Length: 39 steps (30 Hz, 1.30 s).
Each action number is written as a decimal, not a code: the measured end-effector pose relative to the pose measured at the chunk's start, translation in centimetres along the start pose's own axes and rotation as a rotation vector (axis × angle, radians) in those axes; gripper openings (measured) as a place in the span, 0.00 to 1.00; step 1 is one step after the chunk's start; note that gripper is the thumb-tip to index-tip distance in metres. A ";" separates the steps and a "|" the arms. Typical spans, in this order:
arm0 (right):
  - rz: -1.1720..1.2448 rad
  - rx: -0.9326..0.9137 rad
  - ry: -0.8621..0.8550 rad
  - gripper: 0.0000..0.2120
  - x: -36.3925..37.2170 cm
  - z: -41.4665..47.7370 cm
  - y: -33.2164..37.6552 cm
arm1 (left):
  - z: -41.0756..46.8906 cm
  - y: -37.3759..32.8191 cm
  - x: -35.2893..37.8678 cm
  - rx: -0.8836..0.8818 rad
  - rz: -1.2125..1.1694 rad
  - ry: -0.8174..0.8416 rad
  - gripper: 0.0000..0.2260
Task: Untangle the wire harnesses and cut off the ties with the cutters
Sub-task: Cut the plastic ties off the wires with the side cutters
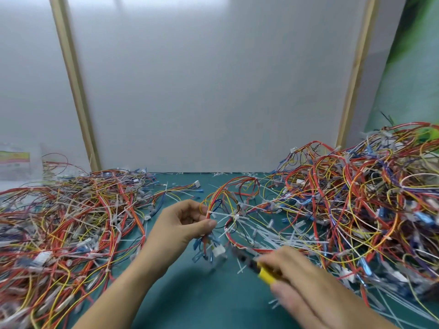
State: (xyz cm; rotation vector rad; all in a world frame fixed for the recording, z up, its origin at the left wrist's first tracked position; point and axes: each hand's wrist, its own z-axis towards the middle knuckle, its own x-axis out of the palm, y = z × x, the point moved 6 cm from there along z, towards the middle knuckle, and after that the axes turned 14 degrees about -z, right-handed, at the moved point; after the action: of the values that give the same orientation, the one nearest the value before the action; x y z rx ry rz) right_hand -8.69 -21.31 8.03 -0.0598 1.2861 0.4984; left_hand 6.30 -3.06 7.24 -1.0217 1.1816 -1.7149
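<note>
My left hand point(183, 224) pinches a looped wire harness point(228, 200) of red, yellow and blue wires, held just above the green mat. White cable ties point(225, 216) stick out from its bundle, and white and blue connectors point(213, 250) dangle below my fingers. My right hand point(297, 279) grips yellow-handled cutters point(263, 273), blurred by motion. Their dark jaws point(242, 257) point up-left toward the harness, a short way below it.
A large heap of tangled harnesses point(361, 205) fills the right side; another flatter heap point(66, 222) covers the left. Loose white ties point(273, 236) litter the green mat point(190, 288). A white wall panel with wooden strips stands behind.
</note>
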 end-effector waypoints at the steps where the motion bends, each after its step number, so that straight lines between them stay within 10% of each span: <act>1: 0.214 0.058 -0.026 0.19 0.1 0.0 -0.5 | -0.1 0.1 0.1 -0.021 -0.004 0.000 0.10; 7: 1.034 0.367 -0.079 0.19 1.2 3.7 0.7 | -0.5 0.7 1.1 -0.173 -0.186 0.071 0.12; 39: 0.919 0.447 -0.050 0.19 4.0 3.4 0.0 | -1.3 -1.3 1.6 0.177 0.032 -0.027 0.09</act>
State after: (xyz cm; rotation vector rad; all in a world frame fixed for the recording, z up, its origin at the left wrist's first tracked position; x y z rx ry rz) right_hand -4.89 -18.94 5.29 0.9473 1.3029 0.9618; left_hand 4.31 -3.76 8.46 -0.9107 1.0048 -1.7408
